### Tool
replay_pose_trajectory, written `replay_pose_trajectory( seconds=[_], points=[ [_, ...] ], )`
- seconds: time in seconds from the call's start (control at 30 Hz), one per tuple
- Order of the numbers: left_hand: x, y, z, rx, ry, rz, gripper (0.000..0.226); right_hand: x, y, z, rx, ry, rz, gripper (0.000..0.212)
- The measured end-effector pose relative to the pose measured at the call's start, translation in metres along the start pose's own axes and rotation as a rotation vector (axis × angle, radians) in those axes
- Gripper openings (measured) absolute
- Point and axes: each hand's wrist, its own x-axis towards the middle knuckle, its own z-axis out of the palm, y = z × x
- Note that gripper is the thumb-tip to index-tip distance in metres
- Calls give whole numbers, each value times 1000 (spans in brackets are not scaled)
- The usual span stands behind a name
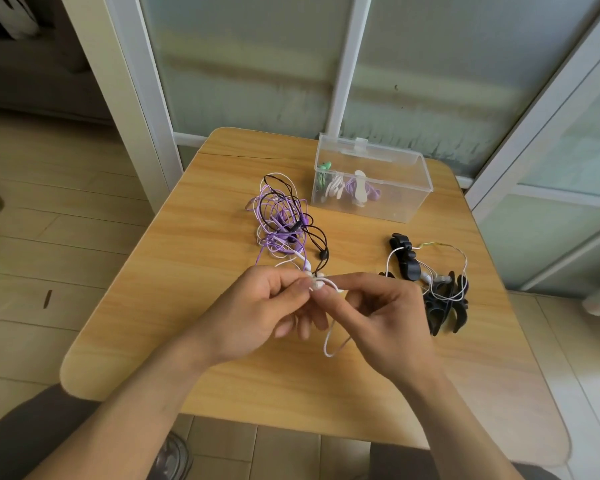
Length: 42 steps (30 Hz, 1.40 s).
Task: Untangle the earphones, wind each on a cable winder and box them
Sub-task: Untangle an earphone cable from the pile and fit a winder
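Pinching thin white earphone cable (329, 344) w/ both hands, left hand (271, 303) & right hand (378, 317) held close above wooden table (187, 271), prob to pick it free; purple-black-white tangle (283, 220) lies behind, clear plastic box (395, 206) beyond

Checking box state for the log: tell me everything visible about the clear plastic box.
The clear plastic box is rectangular, transparent and looks like hard plastic. It stands upright on the far part of the wooden table, with its hinged lid open and a small clasp tab on the lid's edge. Inside lie wound earphones: green, white and purple bundles. Neither hand touches it; the tangled cables lie beside it, apart.
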Motion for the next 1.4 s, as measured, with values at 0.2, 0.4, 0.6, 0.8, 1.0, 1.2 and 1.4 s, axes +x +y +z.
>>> replay_pose_trajectory(
  seconds=[0.2,0.4,0.6,0.8,1.0,1.2,1.4],
  points=[
    [-1,6,-10,-288,-121,-276,50,-3,-1,0,-109,-70,-4,4],
    [-4,2,-5,21,-102,-244,34,0,0,-13,-275,-283,-71,10],
    [-5,8,-10,2,-230,-282,19,10,12,-34,-230,-365,23,31],
    [-5,5,-10,-166,-393,-174,16,14,13,-39,-256,-353,34,30],
    [-2,16,-2,-589,-16,-4,16,11,10,-29,-429,-305,-48,29],
    [12,11,5,-747,533,106,25,-4,4,9,-475,-320,-96,28],
    [9,-10,4,239,499,219,12,-10,0,18,-485,-352,-225,19]
  ],
)
